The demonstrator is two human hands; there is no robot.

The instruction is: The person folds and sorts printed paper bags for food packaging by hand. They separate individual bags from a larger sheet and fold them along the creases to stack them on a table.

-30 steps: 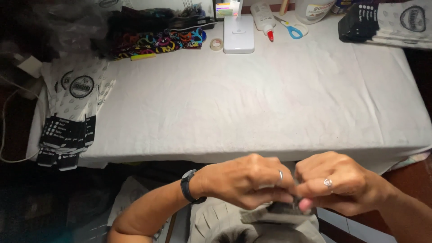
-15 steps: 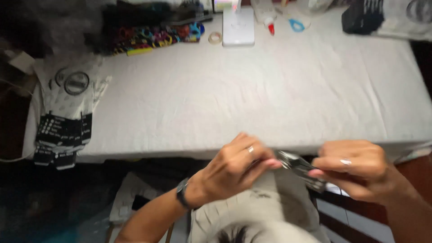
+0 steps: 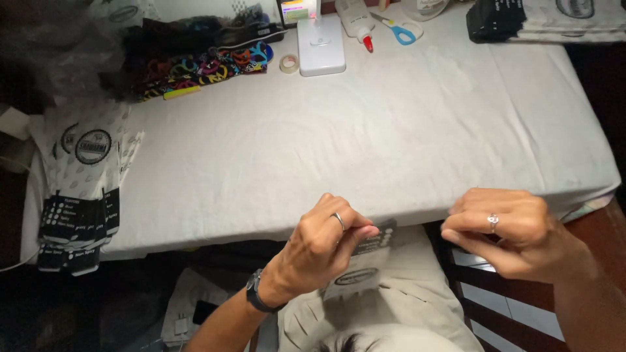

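Our left hand (image 3: pixel 323 241) pinches the top of a small printed paper packet (image 3: pixel 365 261), thumb and fingers closed on it, just below the near table edge, over our lap. Our right hand (image 3: pixel 505 228) sits well apart to the right, fingers curled in; we cannot tell whether it grips anything. Ring on each hand, dark watch (image 3: pixel 255 298) on the left wrist.

Surface: a table under a white cloth (image 3: pixel 391 143), wrinkled, its middle bare. Far edge holds a white lamp base (image 3: pixel 321 45), a tape roll (image 3: pixel 289 63) just left of it, a glue bottle (image 3: pixel 357 16) and blue-handled scissors (image 3: pixel 398 29) to the right. Far left: a pile of coloured straps (image 3: pixel 202 65). Far right corner: a stack of packets (image 3: pixel 541 19). Left edge: more packets (image 3: pixel 85 189) fanned out and hanging over the side.

Room is dim. A brown chair frame (image 3: pixel 587 241) shows at right, close under the right hand. Dark floor clutter at lower left. Both hands hang off the near edge with open room between them.
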